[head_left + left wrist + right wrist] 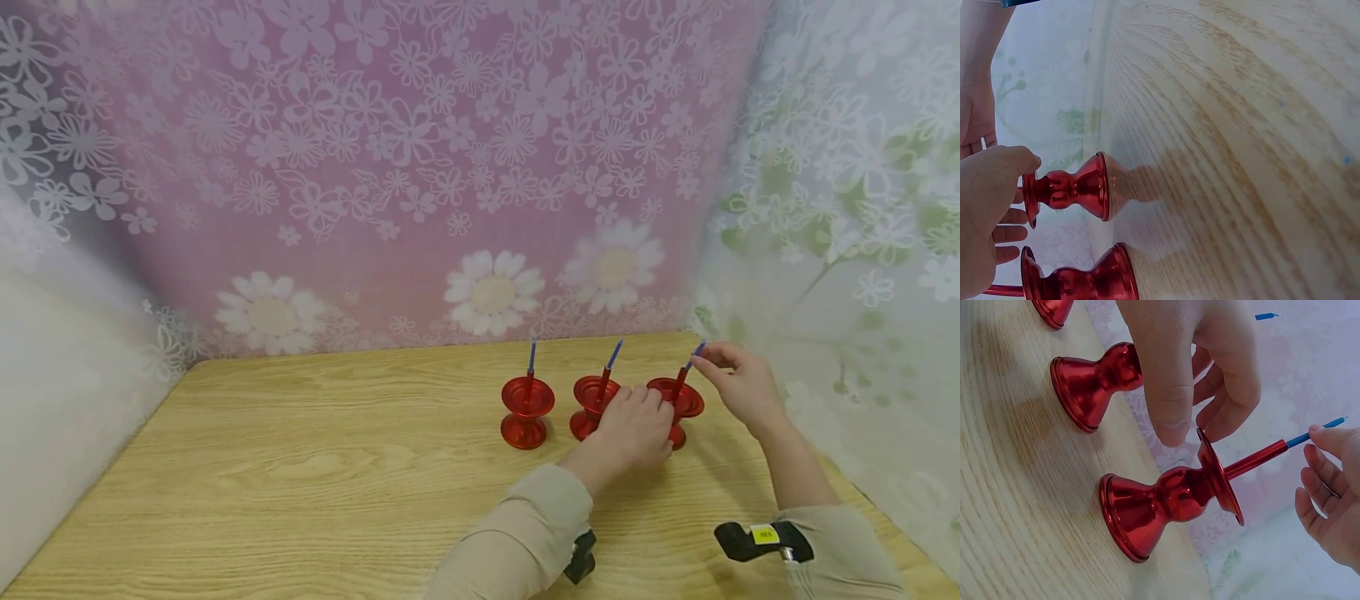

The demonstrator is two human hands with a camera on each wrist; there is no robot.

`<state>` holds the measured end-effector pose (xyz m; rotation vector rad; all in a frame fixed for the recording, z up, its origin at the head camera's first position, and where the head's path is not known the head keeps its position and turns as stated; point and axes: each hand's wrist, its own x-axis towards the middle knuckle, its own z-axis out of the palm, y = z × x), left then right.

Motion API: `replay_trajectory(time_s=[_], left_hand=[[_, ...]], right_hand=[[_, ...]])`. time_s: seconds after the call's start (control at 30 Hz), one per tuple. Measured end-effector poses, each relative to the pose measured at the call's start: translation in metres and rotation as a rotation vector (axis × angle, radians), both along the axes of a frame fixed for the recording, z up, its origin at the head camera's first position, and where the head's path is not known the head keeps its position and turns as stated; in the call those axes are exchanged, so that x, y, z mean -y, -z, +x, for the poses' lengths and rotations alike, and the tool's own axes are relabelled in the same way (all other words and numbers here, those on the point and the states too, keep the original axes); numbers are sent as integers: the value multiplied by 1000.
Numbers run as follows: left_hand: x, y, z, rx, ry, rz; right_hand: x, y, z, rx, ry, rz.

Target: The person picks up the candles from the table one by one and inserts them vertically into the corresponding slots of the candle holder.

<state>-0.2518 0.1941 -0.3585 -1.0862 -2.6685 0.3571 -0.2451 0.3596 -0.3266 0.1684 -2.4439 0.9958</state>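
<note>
Three shiny red candle holders stand in a row on the wooden table, each with a thin blue candle in its upright tube. My left hand reaches across the middle holder and holds the dish rim of the rightmost candle holder between thumb and fingers. With thumb and forefinger my right hand pinches the blue candle near its upper end. That candle's lower end sits in the red tube, which leans. The left hand partly hides the middle and right holders.
The leftmost candle holder stands apart from both hands, its blue candle nearly upright. A floral pink curtain hangs behind the table, and a pale flowered one closes off the right side.
</note>
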Motion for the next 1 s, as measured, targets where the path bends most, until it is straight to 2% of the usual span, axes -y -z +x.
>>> replay_trajectory(time_s=[0.2,0.47,1.0], left_hand=[[1,1,-1,-21,3,-7],[0,1,-2,-9,6,-10],[2,1,0,-13,9,-7]], right_hand=[[2,1,-1,10,-3,54],[1,4,-3,40,-12,80],[2,7,-4,-12,7,141]])
